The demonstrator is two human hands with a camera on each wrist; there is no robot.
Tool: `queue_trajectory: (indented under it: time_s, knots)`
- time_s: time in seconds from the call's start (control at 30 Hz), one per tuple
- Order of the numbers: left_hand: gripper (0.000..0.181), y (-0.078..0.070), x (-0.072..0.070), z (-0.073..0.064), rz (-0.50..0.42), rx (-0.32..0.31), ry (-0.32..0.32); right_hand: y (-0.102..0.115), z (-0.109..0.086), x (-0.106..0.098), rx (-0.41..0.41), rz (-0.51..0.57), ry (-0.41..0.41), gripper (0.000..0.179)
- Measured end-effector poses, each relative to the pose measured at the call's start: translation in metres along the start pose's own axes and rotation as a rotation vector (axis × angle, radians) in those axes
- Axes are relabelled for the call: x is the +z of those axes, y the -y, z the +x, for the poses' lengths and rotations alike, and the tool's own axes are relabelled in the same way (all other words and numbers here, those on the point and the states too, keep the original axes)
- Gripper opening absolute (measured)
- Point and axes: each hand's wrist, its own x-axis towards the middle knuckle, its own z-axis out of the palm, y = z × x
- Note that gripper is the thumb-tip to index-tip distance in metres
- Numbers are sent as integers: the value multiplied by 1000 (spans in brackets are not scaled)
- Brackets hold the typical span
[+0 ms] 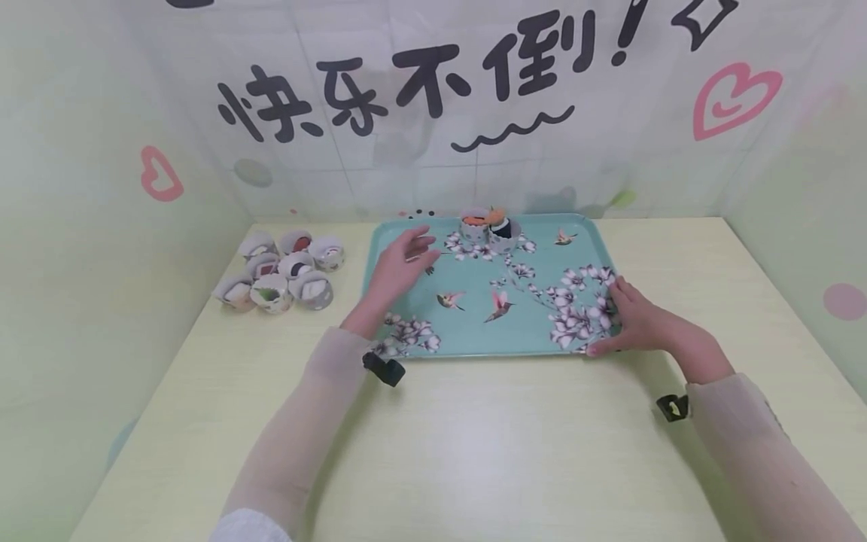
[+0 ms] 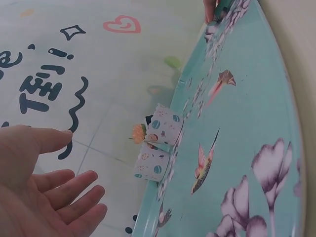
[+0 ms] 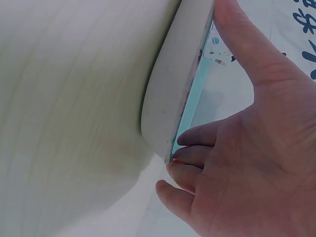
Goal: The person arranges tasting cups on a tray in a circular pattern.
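Note:
A turquoise tray (image 1: pixel 474 339) with printed flowers and birds lies on the table. Above its left part hovers my left hand (image 1: pixel 401 265), fingers loosely spread and holding nothing; its palm shows in the left wrist view. My right hand (image 1: pixel 640 322) holds the tray's front right corner, thumb at the front edge and fingers along the right rim. Two patterned paper cups stand side by side at the tray's back edge. The left cup (image 1: pixel 474 229) holds an orange-red topped piece, and the right cup (image 1: pixel 505 239) a dark-wrapped piece with orange topping, both resembling sushi.
To the left of the tray, several more paper cups (image 1: pixel 272 295) with small food-like pieces stand close together on the table (image 1: pixel 474 444). A printed cloth wall (image 1: pixel 420 181) rises right behind the tray. Similar walls flank the table on both sides.

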Motion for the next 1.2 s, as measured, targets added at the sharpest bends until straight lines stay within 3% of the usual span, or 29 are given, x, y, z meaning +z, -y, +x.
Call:
queue_trajectory:
  time_s: [0.33, 0.73, 1.0, 1.2]
  knots:
    - [62, 8, -19, -7, 39, 42, -42, 2, -2, -1, -6, 9, -5, 138]
    - [69, 6, -42, -20, 87, 24, -91, 2, 0, -1, 6, 10, 8, 139]
    - [69, 9, -63, -28, 85, 53, -141, 0, 1, -1, 4, 13, 5, 140]
    - [70, 16, -82, -36, 76, 37, -182, -2, 1, 1, 1, 9, -1, 140]
